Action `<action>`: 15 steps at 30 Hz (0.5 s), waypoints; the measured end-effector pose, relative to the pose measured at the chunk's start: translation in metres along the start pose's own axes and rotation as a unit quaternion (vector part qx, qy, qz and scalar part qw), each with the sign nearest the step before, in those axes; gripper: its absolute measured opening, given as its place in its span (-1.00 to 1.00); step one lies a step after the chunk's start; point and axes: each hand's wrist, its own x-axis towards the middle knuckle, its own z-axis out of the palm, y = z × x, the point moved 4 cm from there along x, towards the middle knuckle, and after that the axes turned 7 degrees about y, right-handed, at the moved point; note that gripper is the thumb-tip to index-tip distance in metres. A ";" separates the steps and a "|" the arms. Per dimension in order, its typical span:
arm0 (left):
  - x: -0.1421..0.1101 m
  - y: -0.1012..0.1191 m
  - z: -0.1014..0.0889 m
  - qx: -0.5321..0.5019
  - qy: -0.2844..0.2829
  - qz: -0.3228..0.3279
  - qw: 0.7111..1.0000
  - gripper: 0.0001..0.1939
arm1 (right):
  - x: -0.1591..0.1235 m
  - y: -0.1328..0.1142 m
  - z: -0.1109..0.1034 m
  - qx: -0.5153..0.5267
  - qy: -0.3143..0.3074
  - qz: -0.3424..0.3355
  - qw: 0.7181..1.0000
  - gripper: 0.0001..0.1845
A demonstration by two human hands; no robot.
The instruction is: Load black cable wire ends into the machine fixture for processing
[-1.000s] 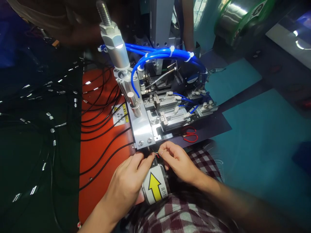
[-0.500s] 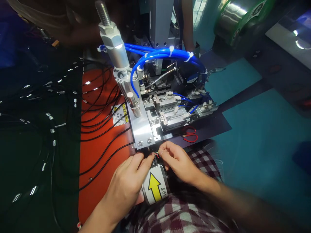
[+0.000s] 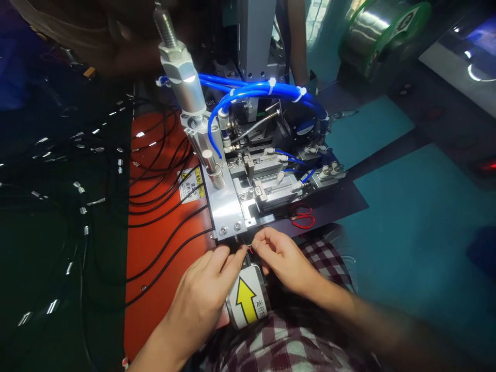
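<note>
Thin coloured wires (image 3: 250,249), red and whitish with a hint of green, show in the small gap between my two hands, just below the front edge of the machine's metal plate (image 3: 228,209). My left hand (image 3: 207,281) is closed, its thumb and forefinger pressed together at the left end of the wires. From the right, my right hand (image 3: 282,258) pinches at the same wires with thumb and forefinger; the other fingers are curled. Under the hands is a machine part with a yellow arrow label (image 3: 247,299). My fingers hide most of the wires.
Behind the hands stands the machine with a silver cylinder (image 3: 188,85) and blue air hoses (image 3: 263,89). Red-handled scissors (image 3: 304,217) lie to its right. Black cables (image 3: 170,258) cross the orange surface (image 3: 155,320) at left. A wire spool (image 3: 382,36) sits at back right.
Both hands keep nearly the same place and grip. The view has shifted very slightly; the red wire end between the fingers looks a little changed in position.
</note>
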 end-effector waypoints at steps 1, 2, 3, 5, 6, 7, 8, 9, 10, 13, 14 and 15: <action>0.000 0.000 0.000 0.001 -0.002 0.000 1.000 -0.52 | 0.000 -0.002 -0.001 -0.011 0.006 -0.001 1.000 -0.81; 0.000 0.000 0.000 0.002 -0.003 -0.001 1.000 -0.52 | 0.001 -0.003 -0.001 -0.015 0.009 0.003 1.000 -0.81; -0.001 -0.001 0.001 0.002 -0.004 -0.001 1.000 -0.53 | 0.002 -0.003 -0.001 -0.011 0.003 0.011 1.000 -0.82; -0.001 -0.001 0.000 -0.003 0.003 0.004 1.000 -0.54 | 0.004 -0.003 -0.001 0.015 -0.020 0.038 0.999 -0.83; 0.000 0.000 0.000 -0.008 0.011 0.008 1.000 -0.55 | 0.005 -0.003 0.000 0.029 -0.033 0.050 0.998 -0.83; 0.000 0.000 0.000 -0.012 0.017 0.013 1.000 -0.56 | 0.005 -0.002 0.001 0.036 -0.043 0.058 0.997 -0.83; 0.001 0.000 -0.001 -0.014 0.023 0.017 0.999 -0.57 | 0.006 -0.002 0.001 0.035 -0.046 0.060 0.997 -0.83; 0.001 0.000 -0.001 -0.013 0.028 0.019 0.999 -0.58 | 0.006 -0.003 0.000 0.026 -0.039 0.053 0.997 -0.84; 0.001 0.000 -0.001 -0.011 0.026 0.017 0.999 -0.59 | 0.005 -0.004 0.000 0.008 -0.025 0.041 0.999 -0.85; 0.001 -0.001 0.001 -0.001 -0.001 -0.003 1.000 -0.59 | 0.003 -0.006 -0.003 -0.043 0.022 0.001 0.999 -0.85; 0.000 -0.001 0.001 0.000 -0.012 -0.012 1.000 -0.58 | 0.002 -0.005 -0.003 -0.036 0.020 0.000 0.999 -0.85; 0.000 -0.002 0.002 0.000 -0.020 -0.019 1.000 -0.57 | 0.002 -0.004 -0.002 -0.015 0.005 0.009 1.000 -0.84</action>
